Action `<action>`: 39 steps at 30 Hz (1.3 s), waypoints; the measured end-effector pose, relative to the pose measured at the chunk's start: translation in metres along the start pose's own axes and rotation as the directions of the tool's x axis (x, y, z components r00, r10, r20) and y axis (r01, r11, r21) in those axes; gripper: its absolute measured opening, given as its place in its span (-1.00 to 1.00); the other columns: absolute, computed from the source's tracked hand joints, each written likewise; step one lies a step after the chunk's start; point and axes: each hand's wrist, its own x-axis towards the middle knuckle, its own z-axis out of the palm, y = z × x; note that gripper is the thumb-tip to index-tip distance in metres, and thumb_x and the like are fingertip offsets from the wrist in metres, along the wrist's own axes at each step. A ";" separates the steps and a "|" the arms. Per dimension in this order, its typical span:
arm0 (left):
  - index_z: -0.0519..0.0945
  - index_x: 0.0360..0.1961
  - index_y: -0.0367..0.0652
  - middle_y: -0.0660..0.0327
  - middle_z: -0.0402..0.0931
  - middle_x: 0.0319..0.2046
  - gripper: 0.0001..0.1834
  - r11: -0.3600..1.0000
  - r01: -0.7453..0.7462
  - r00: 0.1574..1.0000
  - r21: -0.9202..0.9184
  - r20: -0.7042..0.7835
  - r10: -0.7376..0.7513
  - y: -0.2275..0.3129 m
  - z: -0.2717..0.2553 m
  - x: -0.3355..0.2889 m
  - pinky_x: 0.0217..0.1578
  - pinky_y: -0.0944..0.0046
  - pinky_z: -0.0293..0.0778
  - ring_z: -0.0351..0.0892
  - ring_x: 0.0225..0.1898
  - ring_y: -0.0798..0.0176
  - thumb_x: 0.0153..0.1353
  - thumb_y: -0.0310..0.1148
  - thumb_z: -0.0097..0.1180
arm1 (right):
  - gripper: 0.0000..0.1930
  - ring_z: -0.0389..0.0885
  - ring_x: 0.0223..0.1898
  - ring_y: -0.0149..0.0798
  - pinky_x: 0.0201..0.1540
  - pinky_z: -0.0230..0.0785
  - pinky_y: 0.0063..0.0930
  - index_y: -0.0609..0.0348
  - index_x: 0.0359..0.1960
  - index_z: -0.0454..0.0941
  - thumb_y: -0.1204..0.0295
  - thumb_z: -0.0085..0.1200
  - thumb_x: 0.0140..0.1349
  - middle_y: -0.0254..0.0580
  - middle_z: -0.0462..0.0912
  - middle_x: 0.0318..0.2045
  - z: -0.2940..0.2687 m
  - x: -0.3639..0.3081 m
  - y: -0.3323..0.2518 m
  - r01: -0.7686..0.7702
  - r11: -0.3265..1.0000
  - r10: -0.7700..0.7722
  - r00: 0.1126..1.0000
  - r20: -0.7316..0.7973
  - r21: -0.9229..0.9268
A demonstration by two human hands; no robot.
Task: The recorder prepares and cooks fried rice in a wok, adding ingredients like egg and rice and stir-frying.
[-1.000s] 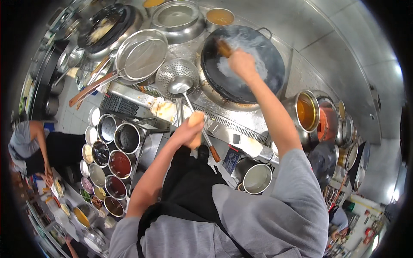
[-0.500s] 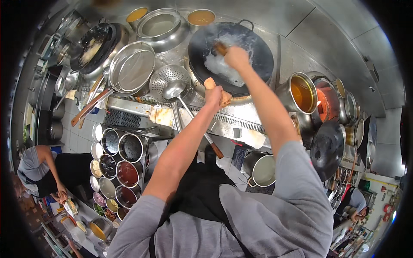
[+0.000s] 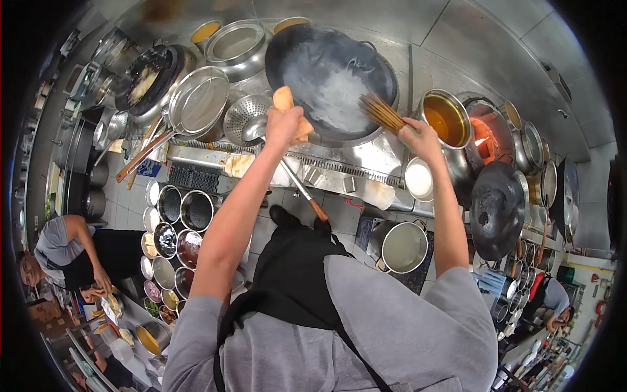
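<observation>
My left hand is closed round a folded peach-coloured cloth at the near left rim of a black wok. Whether a wok handle lies inside the cloth is hidden. The wok sits tilted over the steel range, with steam and whitish water in it. In my right hand is a bamboo wok brush, its splayed bristles pointing left over the wok's right rim. Just left of my left hand, a perforated strainer lies with a ladle resting on it, the long handle slanting toward me.
A pot of amber oil stands right of the brush, beside a glowing burner. A white container is below my right hand. Round mesh sieves lie at left. A pot stands low. Co-workers are at both sides.
My right hand has drawn the brush out of the wok's middle, toward me and right. My left hand and the cloth have shifted left, and the wok has moved left and tilted.
</observation>
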 end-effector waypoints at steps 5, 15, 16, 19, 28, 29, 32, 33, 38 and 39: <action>0.25 0.10 -0.50 -0.21 0.56 -0.17 -0.18 0.955 -0.133 0.966 0.265 -0.183 0.185 0.066 0.035 -0.008 -0.18 0.09 0.56 0.65 -0.19 -0.07 -0.13 -0.21 0.29 | -0.52 0.64 -0.04 -0.09 0.06 0.41 -0.31 0.18 0.02 0.61 0.19 0.23 0.08 0.03 0.66 -0.08 0.025 -0.020 -0.014 0.087 0.981 -0.084 0.996 -0.023 0.175; 0.24 -0.05 -0.35 -0.22 0.57 -0.27 -0.31 0.699 -0.437 0.844 0.566 -0.010 0.536 0.133 0.088 -0.069 -0.15 -0.07 0.49 0.60 -0.19 -0.26 -0.12 -0.21 0.30 | -0.59 0.48 -0.68 -0.46 -0.69 0.23 -0.56 0.22 0.04 0.60 0.29 0.19 0.18 -0.24 0.63 -0.54 0.025 0.020 -0.037 -0.122 0.804 0.078 0.992 0.100 0.582; 0.25 -0.06 -0.35 -0.18 0.57 -0.31 -0.34 0.651 -0.490 0.797 0.579 -0.004 0.604 0.126 0.089 -0.072 -0.17 -0.06 0.50 0.60 -0.22 -0.24 -0.12 -0.26 0.30 | -0.58 0.47 -0.68 -0.47 -0.70 0.21 -0.58 0.25 0.04 0.59 0.29 0.19 0.18 -0.24 0.63 -0.53 0.021 0.025 -0.038 -0.101 0.809 0.072 0.995 0.073 0.579; 0.26 -0.06 -0.34 -0.15 0.55 -0.34 -0.36 0.570 -0.597 0.703 0.564 0.026 0.711 0.092 0.081 -0.078 -0.19 -0.05 0.50 0.58 -0.23 -0.23 -0.12 -0.32 0.32 | -0.55 0.46 -0.69 -0.48 -0.70 0.22 -0.58 0.26 0.05 0.58 0.27 0.21 0.17 -0.24 0.63 -0.54 0.013 0.025 -0.036 -0.159 0.784 0.106 0.987 0.123 0.601; 0.24 -0.04 -0.30 -0.26 0.52 -0.26 -0.38 0.738 -0.491 0.771 0.463 -0.162 0.616 0.052 0.032 -0.051 -0.16 -0.08 0.45 0.53 -0.21 -0.34 -0.10 -0.36 0.28 | -0.54 0.56 -0.13 0.19 0.01 0.37 -0.21 0.09 0.08 0.57 0.24 0.20 0.14 0.11 0.60 -0.19 0.105 0.001 0.021 0.106 0.946 -0.063 0.987 -0.148 0.306; 0.24 -0.04 -0.30 -0.26 0.52 -0.26 -0.38 0.732 -0.501 0.760 0.462 -0.170 0.628 0.043 0.027 -0.043 -0.16 -0.08 0.45 0.53 -0.21 -0.34 -0.10 -0.36 0.28 | -0.55 0.56 -0.12 0.17 -0.01 0.38 -0.19 0.11 0.06 0.58 0.22 0.18 0.14 0.12 0.60 -0.20 0.121 -0.008 0.053 0.070 0.976 0.006 0.939 -0.343 0.208; 0.22 -0.01 -0.31 -0.22 0.52 -0.24 -0.38 0.851 -0.409 0.787 0.330 -0.345 0.512 0.002 0.008 -0.024 -0.12 -0.04 0.44 0.55 -0.21 -0.29 -0.06 -0.35 0.24 | -0.55 0.53 -0.07 0.19 -0.02 0.37 -0.11 0.18 0.07 0.57 0.20 0.12 0.20 0.23 0.56 -0.12 0.139 -0.046 0.086 -0.339 0.859 0.470 0.820 -0.328 0.383; 0.21 -0.01 -0.31 -0.22 0.51 -0.22 -0.38 0.872 -0.416 0.799 0.258 -0.355 0.486 -0.011 0.013 -0.023 -0.10 -0.02 0.43 0.56 -0.20 -0.27 -0.06 -0.34 0.23 | -0.53 0.52 -0.07 0.20 0.02 0.34 -0.09 0.26 0.08 0.54 0.21 0.12 0.21 0.27 0.55 -0.09 0.159 -0.063 0.123 -0.239 0.924 0.360 0.807 -0.469 0.298; 0.18 0.06 -0.41 -0.20 0.47 -0.13 -0.28 0.974 -0.204 0.877 0.094 -0.425 0.225 -0.083 0.032 -0.005 -0.04 0.06 0.45 0.56 -0.13 -0.14 -0.06 -0.31 0.24 | -0.47 0.50 -0.04 0.20 -0.02 0.38 -0.03 0.12 0.22 0.34 0.26 0.10 0.22 0.13 0.39 0.04 0.192 -0.118 0.090 -0.332 0.936 0.349 0.844 -0.406 0.116; 0.19 0.05 -0.45 -0.17 0.47 -0.14 -0.27 0.993 -0.108 0.919 0.047 -0.376 0.118 -0.084 0.045 -0.001 -0.02 0.09 0.45 0.55 -0.11 -0.10 -0.06 -0.31 0.26 | -0.43 0.51 -0.06 0.22 -0.03 0.39 -0.02 0.07 0.27 0.28 0.29 0.11 0.21 0.11 0.35 0.08 0.191 -0.121 0.090 -0.390 0.917 0.393 0.855 -0.339 0.080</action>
